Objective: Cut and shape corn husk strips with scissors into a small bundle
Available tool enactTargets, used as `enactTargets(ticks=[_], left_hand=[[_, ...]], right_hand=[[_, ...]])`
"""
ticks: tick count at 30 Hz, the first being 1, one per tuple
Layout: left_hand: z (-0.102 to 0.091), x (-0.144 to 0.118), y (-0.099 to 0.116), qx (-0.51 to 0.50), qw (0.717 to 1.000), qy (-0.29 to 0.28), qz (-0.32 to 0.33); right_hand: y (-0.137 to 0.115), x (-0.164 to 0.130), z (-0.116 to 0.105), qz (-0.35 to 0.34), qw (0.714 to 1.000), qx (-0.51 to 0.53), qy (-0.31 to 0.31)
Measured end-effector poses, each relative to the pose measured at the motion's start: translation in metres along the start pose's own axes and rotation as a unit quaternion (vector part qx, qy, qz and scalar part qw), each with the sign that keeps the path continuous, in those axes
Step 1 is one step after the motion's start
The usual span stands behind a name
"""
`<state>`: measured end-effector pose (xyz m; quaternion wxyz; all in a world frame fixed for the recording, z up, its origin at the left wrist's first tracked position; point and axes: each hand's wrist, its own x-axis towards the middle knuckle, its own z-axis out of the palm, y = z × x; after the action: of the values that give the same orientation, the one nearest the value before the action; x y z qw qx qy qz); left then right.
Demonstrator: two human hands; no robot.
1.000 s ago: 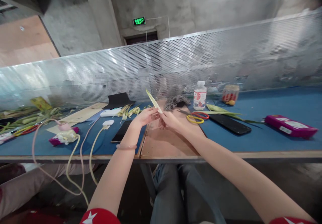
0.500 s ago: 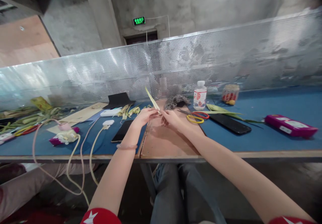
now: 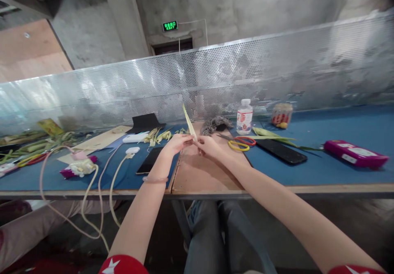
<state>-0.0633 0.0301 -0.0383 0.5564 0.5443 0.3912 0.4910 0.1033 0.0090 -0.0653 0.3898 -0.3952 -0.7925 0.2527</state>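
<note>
Hands point(image 3: 179, 143) point(image 3: 208, 146) both pinch the leaf strip point(image 3: 188, 122) base, looks like; uneven pulling could tear it.

Left hand point(image 3: 177, 143) and right hand point(image 3: 209, 146) pinch a pale leaf strip point(image 3: 188, 122) above a brown board point(image 3: 206, 174). Scissors point(image 3: 240, 143) lie nearby.

Single head-worn view, looking forward and down across the long blue-topped workbench point(image 3: 323, 171) toward the perforated metal screen point(image 3: 277, 72); forearms near, bench at arm's reach.
</note>
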Motion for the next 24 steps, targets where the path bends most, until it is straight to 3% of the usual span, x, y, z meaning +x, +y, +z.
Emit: enactTargets(ticks=[12, 24], left_hand=[[0.002, -0.004, 0.004, -0.024, 0.999, -0.017, -0.046], [0.000, -0.004, 0.002, -0.002, 0.998, -0.039, -0.050]], right_hand=[[-0.005, -0.003, -0.008, 0.007, 0.976, -0.205, 0.076], [-0.003, -0.001, -0.006, -0.013, 0.982, -0.177, 0.058]])
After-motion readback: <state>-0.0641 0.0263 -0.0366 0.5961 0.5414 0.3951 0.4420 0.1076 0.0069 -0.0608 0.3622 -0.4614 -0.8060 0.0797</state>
